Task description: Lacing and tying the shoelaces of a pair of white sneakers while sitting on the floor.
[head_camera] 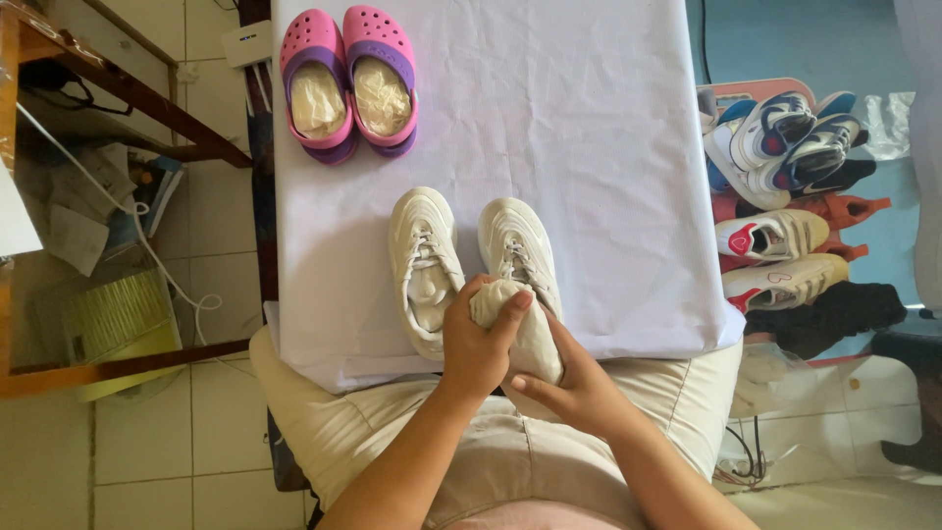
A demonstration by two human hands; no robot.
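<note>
Your left hand (478,339) is curled tight around a wad of pale stuffing (496,299), pressing it into the opening of the right-hand white sneaker (520,260), while your right hand (579,388) cups that shoe's heel from beneath, fingers closed against it. The shoe lies lengthwise, toe pointing away from you. It lies at the near edge of a white-covered table (589,118), its mate (424,265) just beside it, pink clogs (348,83) well apart beyond.
</note>
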